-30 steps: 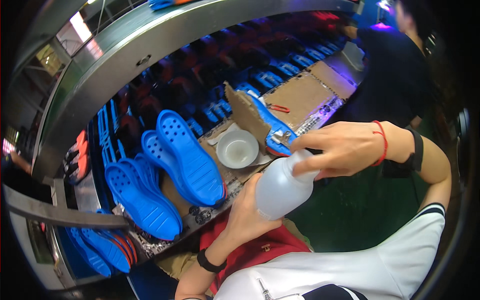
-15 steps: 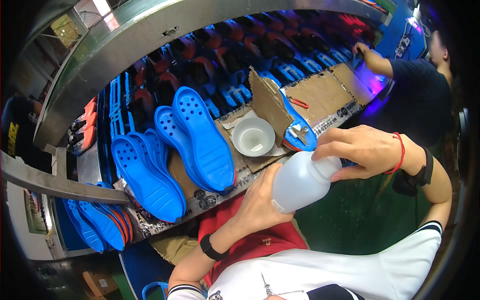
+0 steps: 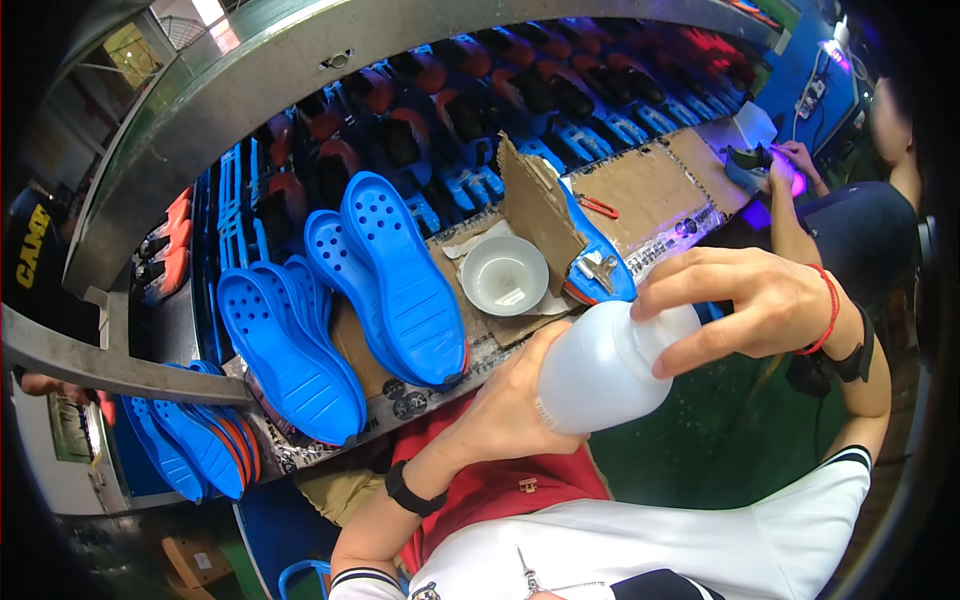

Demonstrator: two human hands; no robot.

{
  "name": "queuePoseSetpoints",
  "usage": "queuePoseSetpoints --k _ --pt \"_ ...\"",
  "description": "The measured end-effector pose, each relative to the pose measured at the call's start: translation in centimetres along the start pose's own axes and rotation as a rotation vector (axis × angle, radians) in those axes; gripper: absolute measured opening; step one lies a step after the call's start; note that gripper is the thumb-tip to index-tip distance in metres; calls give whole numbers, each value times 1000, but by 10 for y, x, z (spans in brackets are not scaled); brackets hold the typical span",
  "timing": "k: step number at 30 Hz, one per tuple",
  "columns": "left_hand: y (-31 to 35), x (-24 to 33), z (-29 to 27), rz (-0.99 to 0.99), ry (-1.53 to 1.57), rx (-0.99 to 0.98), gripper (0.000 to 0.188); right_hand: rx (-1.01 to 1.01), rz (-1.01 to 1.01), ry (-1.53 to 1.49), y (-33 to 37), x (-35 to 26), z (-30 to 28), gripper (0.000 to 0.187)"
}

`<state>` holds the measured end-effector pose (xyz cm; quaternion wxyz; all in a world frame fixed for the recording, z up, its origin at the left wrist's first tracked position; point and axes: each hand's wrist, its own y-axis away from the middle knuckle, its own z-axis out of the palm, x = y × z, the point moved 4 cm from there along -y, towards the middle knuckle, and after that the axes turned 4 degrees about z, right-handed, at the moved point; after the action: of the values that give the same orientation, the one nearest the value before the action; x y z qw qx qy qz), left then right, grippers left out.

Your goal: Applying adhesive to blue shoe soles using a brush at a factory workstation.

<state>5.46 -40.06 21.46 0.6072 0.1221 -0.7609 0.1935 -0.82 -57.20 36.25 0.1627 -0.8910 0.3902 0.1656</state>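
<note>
A translucent white plastic bottle (image 3: 600,375) is tilted in front of me, its neck toward the right. My left hand (image 3: 518,400) wraps round its base and side. At the neck, my right hand (image 3: 722,298) grips the white cap (image 3: 665,335) between thumb and fingers. Just beyond the bottle, a pale round bowl (image 3: 505,276) with a little clear liquid rests on the bench. Behind the bottle's neck lies a blue sole (image 3: 610,268) with a metal binder clip (image 3: 597,270) on it, beside a standing cardboard piece (image 3: 540,205).
Blue shoe soles (image 3: 405,285) stand stacked on the bench left of the bowl; more soles (image 3: 195,440) sit lower left. A red cutter (image 3: 598,207) lies on cardboard. Racked shoes (image 3: 480,110) fill the back under a metal frame (image 3: 300,60). A co-worker (image 3: 850,225) works at far right.
My right hand has shifted slightly right, its fingers still at the cap. The bottle has tipped a little toward me. At far right, the co-worker's hands now hold a dark shoe.
</note>
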Motion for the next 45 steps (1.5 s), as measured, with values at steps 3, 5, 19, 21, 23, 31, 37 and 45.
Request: queuePoseSetpoints --k 3,5,19,21,23,31,37,45 --pt "-1 4 -5 39 59 -82 94 -33 -88 -4 -6 -8 -5 31" --pt "0 7 -8 73 72 -117 88 -8 -158 -10 -8 -13 -4 25" --pt "3 8 -7 0 158 -80 88 -233 385 20 -12 -1 -8 64" --pt "2 9 -7 -13 127 -89 90 -328 463 11 -9 6 0 68" --pt "0 10 -8 -17 100 -108 91 -234 299 56 -8 3 -3 60" --pt "11 1 -17 -2 69 -11 95 160 482 93 21 85 -21 49" --pt "26 11 -25 80 -58 85 89 372 866 234 118 253 81 48" --pt "94 8 -39 -41 -83 299 85 493 933 284 142 308 139 47"
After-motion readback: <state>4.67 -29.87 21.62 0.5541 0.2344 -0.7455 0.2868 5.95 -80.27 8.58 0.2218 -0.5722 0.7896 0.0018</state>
